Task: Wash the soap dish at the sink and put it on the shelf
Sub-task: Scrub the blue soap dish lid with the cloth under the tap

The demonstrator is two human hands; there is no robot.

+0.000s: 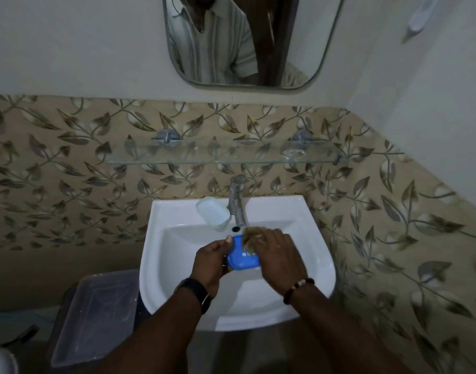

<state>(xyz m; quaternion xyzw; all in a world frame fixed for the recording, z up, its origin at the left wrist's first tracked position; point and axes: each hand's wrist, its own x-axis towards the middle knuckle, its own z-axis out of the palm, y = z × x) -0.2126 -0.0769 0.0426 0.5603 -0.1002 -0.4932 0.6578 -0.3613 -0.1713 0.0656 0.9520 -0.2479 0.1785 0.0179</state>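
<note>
A blue soap dish (243,257) is held over the bowl of the white sink (177,255). My left hand (212,261) grips its left end, thumb on the rim. My right hand (278,255) presses a brownish fibrous scrubber (251,236) against the dish's upper right part and covers that end of it. The steel tap (237,201) stands just behind the dish; no water stream is visible. A glass shelf (204,155) runs along the leaf-patterned wall above the tap.
A translucent white lid or cup (213,213) lies on the sink's back ledge, left of the tap. A small clear object (294,155) sits on the shelf's right part. A mirror (299,41) hangs above. A clear plastic bin (93,317) stands left of the sink.
</note>
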